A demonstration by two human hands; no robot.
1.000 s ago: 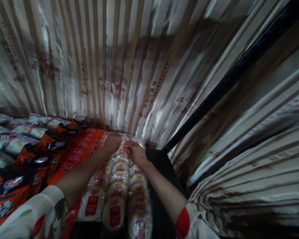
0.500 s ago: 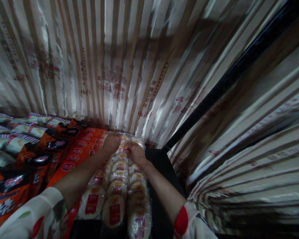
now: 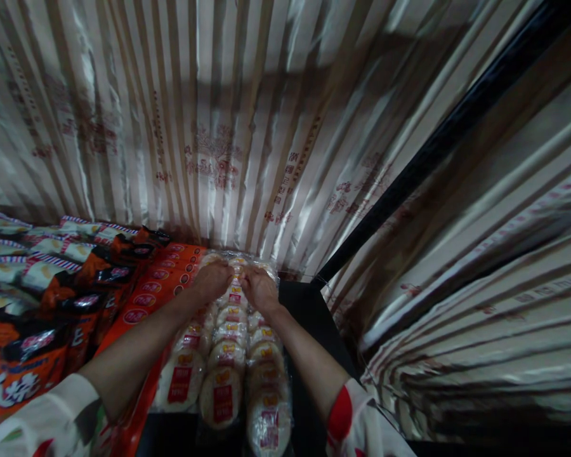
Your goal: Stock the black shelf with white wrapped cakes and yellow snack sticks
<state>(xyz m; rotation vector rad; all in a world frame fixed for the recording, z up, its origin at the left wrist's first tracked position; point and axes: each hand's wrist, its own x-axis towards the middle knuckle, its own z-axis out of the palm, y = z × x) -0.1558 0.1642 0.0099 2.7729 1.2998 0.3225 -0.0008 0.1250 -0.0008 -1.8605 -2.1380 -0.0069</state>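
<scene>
Right of the glossy orange printed sheet (image 3: 164, 298), your left hand (image 3: 214, 279) and right hand (image 3: 259, 289) curl narrowly, whether gripping I cannot tell, over the far middle row of round, pale, plastic-wrapped cakes (image 3: 229, 331), with room over the black, straight-edged tabletop (image 3: 309, 320) beside your right forearm.

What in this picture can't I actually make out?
All in the head view, now:
- What the fingertips of the left hand and right hand grip, if anything: blurred and dim.
- Parts of the rows of round packets: hidden behind the hands.
- The full extent of the white packets: cut off by the left edge.
- Small lettering on the striped sheeting: too small and blurred.
</scene>
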